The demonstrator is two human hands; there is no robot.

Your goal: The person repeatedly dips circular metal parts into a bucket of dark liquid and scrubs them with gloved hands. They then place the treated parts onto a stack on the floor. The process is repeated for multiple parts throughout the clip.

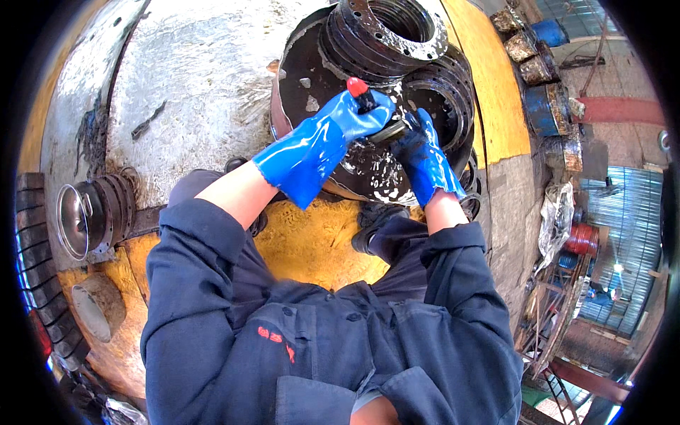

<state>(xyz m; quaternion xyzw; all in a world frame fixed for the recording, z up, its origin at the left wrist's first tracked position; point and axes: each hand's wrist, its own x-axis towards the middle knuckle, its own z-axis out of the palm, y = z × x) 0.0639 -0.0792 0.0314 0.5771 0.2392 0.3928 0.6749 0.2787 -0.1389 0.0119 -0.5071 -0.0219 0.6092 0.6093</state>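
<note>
Flanged rings [397, 32] — behind gloved hands [382, 124]

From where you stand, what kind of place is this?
Probably a heavy industrial yard or repair workshop. The person stands on a big grey steel tank, working in blue gloves at a dark bolted flange, and rusty drums and scrap metal lie below.

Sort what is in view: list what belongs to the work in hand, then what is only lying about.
In hand:
- left hand, blue glove, gripping a red-capped tool
- right hand, blue glove, at the tool's lower end
- wet black round plate under both hands
- ribbed flange ring on the plate

Lying about:
- side nozzle with shiny cover
- open pipe stub
- blue drums
</note>
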